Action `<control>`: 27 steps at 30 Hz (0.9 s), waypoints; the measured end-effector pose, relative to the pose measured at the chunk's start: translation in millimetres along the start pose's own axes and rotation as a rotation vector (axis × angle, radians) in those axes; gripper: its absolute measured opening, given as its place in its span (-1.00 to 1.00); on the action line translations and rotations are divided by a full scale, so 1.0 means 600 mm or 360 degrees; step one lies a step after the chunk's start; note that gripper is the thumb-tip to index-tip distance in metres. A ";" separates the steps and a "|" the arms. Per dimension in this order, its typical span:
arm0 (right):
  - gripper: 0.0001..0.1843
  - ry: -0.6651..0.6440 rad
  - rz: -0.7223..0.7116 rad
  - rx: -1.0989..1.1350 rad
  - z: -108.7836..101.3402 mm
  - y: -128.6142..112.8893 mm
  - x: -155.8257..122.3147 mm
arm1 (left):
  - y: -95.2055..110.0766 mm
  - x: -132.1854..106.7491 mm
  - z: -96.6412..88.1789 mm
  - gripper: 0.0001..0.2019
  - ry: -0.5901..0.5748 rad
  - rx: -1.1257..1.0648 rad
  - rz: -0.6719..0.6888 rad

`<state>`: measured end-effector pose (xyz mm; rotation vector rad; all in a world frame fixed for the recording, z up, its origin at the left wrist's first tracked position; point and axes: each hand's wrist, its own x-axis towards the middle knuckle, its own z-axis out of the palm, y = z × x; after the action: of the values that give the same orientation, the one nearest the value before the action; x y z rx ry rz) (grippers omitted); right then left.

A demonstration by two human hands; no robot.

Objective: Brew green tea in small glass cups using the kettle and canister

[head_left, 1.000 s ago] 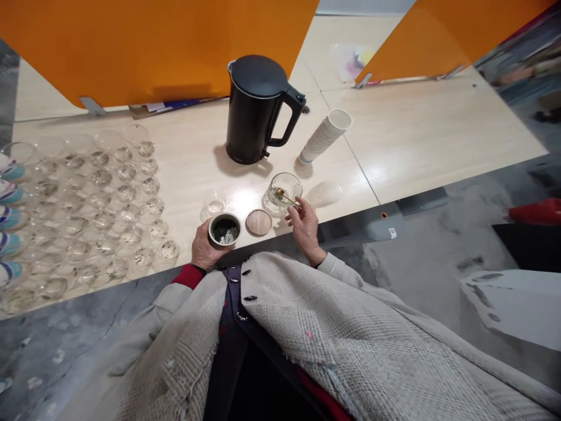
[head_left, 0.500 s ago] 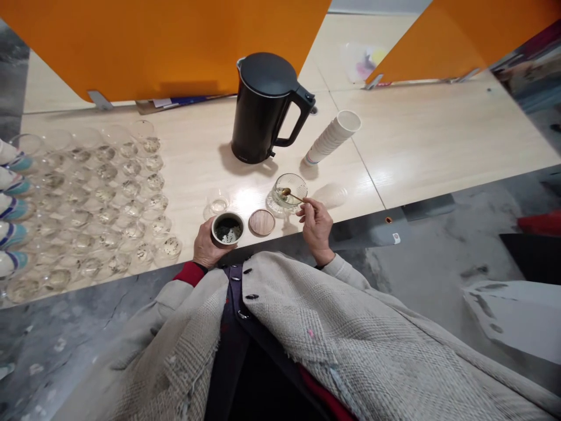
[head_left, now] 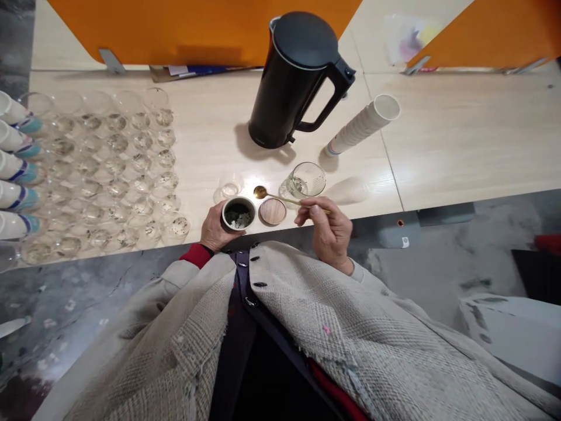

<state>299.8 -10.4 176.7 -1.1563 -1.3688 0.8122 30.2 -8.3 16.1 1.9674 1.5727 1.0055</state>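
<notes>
My left hand (head_left: 214, 229) is wrapped round a small round canister (head_left: 239, 214) with dark and pale leafy bits inside, perhaps loose tea. Between the fingers of my right hand (head_left: 329, 231) is the handle of a gold spoon (head_left: 260, 192); its bowl hangs above the table, just beyond the canister. The round wooden lid (head_left: 272, 211) lies between my hands, partly beneath the spoon handle. A ribbed clear glass (head_left: 309, 179) holding some leafy bits stands beyond my right hand. Behind the canister sits a clear plastic cup (head_left: 229, 186).
Rows of clear cups (head_left: 116, 166) with leafy bits fill the table's left side, beside stacked paper cups (head_left: 17, 196). A black kettle (head_left: 293, 88) and a leaning-looking stack of white paper cups (head_left: 363, 126) stand farther back. Orange partitions (head_left: 197, 29) rise behind.
My right hand has drawn the spoon out of the ribbed glass and leftward to near the canister. My left hand still holds the canister. The camera view has shifted.
</notes>
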 end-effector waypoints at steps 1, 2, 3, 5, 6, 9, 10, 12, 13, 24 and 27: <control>-0.78 -0.0114 0.0008 -0.0015 0.006 0.002 0.000 | 0.000 0.000 0.000 0.01 -0.0003 -0.0002 -0.0001; -0.78 -0.0239 0.0008 -0.0051 0.012 0.005 0.001 | 0.000 0.000 0.000 0.01 -0.0005 -0.0003 -0.0009; -0.76 -0.0373 -0.0006 -0.0113 0.018 0.009 0.002 | 0.001 -0.001 0.000 0.01 -0.0007 -0.0003 -0.0023; -0.72 -0.0629 -0.0079 -0.0275 0.029 0.020 0.007 | 0.001 -0.001 0.001 0.02 -0.0006 -0.0004 -0.0052; -0.71 -0.0741 -0.0136 -0.0348 0.034 0.026 0.010 | 0.002 0.000 0.001 0.02 -0.0003 -0.0006 -0.0058; -0.71 -0.0978 -0.0281 -0.0489 0.045 0.041 0.018 | 0.003 0.002 0.000 0.03 -0.0002 -0.0015 -0.0042; -0.71 -0.1028 -0.0311 -0.0523 0.048 0.046 0.021 | 0.004 0.002 0.000 0.03 -0.0004 -0.0019 -0.0034; -0.71 -0.1110 -0.0344 -0.0597 0.053 0.052 0.024 | 0.005 0.003 -0.002 0.03 -0.0010 -0.0031 -0.0020; -0.70 -0.1147 -0.0353 -0.0634 0.055 0.055 0.025 | 0.005 0.003 -0.003 0.03 -0.0012 -0.0038 -0.0015; -0.64 -0.1219 -0.0301 -0.0596 0.085 0.081 0.011 | 0.009 0.004 -0.007 0.04 -0.0054 -0.0021 -0.0078; -0.65 -0.1208 -0.0279 -0.0488 0.088 0.084 0.009 | 0.010 0.004 -0.008 0.04 -0.0071 -0.0007 -0.0101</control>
<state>257.9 16.7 123.3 -0.9631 -2.2503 0.9832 30.6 -8.0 24.5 1.9113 1.5969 0.9328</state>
